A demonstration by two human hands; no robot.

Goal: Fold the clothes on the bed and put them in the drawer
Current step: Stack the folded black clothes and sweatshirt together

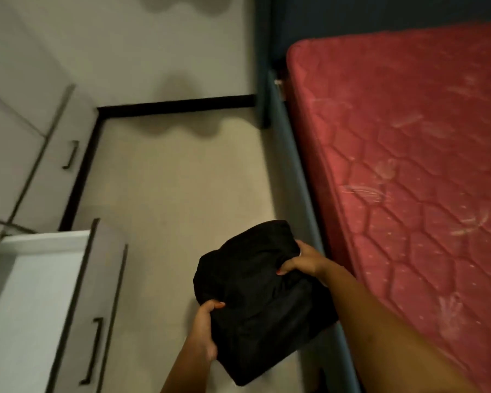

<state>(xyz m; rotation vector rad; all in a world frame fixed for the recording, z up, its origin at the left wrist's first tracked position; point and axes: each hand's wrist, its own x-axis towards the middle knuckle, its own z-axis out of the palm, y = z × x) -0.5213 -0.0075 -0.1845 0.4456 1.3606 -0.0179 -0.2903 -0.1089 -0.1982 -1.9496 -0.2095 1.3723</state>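
Head view: folded black garment (262, 296), held above the floor (165, 199) between bed (408, 154) and open drawer (37, 296). Left hand (203, 330) and right hand (302, 258) each grip an edge. Step: carrying. Next: lower it into the drawer.

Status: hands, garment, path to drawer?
Left hand and right hand both gripping folded black fabric garment, held over beige floor. Pulled-out white drawer open at left. Nothing visible between garment and drawer.
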